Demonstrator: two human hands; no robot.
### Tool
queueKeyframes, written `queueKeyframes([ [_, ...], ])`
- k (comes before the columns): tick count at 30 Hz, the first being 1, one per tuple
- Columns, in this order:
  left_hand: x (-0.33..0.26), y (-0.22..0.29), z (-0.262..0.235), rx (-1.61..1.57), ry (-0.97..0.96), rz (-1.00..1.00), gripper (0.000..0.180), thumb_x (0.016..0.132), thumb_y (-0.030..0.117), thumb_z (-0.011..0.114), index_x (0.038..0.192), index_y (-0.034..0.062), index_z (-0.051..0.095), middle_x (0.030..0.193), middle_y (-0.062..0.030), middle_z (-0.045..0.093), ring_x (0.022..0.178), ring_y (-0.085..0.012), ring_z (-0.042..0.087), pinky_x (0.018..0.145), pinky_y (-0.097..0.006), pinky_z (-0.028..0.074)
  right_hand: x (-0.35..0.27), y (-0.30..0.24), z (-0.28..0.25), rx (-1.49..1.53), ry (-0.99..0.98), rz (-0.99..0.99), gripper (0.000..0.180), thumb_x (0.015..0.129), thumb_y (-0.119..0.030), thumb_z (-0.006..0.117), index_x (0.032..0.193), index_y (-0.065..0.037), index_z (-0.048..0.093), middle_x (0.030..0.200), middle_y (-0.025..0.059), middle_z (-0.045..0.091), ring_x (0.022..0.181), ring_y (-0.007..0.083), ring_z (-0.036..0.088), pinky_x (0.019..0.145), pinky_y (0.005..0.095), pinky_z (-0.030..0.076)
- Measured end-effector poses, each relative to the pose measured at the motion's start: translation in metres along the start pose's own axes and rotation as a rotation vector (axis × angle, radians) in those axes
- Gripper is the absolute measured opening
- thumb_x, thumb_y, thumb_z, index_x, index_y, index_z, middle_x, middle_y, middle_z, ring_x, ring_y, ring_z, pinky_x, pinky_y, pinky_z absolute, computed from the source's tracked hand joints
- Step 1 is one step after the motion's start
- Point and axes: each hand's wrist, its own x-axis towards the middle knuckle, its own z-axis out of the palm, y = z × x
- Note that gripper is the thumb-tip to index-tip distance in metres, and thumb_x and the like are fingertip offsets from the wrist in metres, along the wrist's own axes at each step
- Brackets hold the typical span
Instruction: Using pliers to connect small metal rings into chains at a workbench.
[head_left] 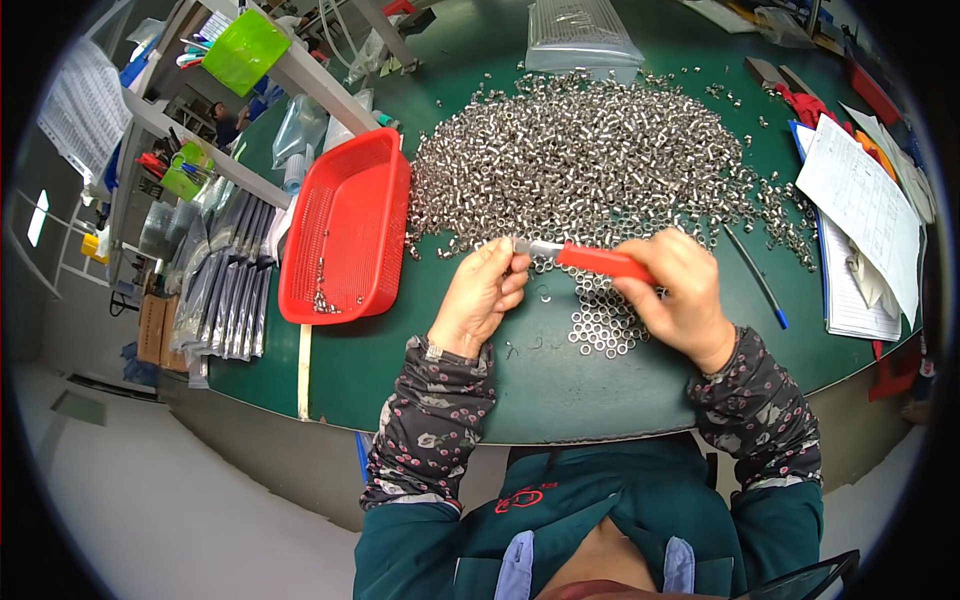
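My right hand point(685, 292) is closed around the red handle of a knife-like tool point(603, 262). Its grey metal blade points left and meets the fingertips of my left hand point(478, 296). Those fingers are pinched together at the blade's tip on a small metal ring, which they mostly cover. Just beyond both hands spreads a big heap of small shiny metal rings point(580, 150). Nearer me, below the tool, a flat patch of rings point(607, 318) lies end-up on the green table point(560, 395). Thin dark shavings point(535, 345) lie beside the patch.
A red plastic basket point(338, 240) with a few small metal pieces stands left of the heap. Farther left are stacked bagged parts point(225, 285). A pen point(757, 277) and papers on a clipboard point(865, 215) lie to the right. Clear plastic bags point(583, 35) sit behind the heap.
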Motion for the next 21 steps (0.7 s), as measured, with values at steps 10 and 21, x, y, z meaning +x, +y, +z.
queueKeyframes([
  [10,-0.001,0.007,0.011,0.270,-0.069,-0.016,0.008,0.081,0.011,0.053,0.086,0.0045,0.054,0.071,-0.0004,0.050,0.058,-0.0075,0.044,0.041,-0.019,0.031,0.002,0.019,-0.001,0.364,0.176,0.544,0.023,0.079,-0.015,0.066,0.094,0.001,0.062,0.074,0.0054,0.061,0.064,0.0078,0.053,0.057,0.0224,0.043],
  [21,-0.004,-0.024,0.045,1.500,0.082,0.464,0.016,0.069,0.011,0.068,0.083,0.0058,0.062,0.071,-0.0063,0.050,0.061,-0.0202,0.050,0.056,-0.032,0.042,0.003,0.012,-0.001,0.299,0.174,0.478,0.020,0.078,-0.013,0.067,0.091,0.002,0.063,0.074,0.0061,0.061,0.062,0.0084,0.053,0.056,0.0224,0.043],
])
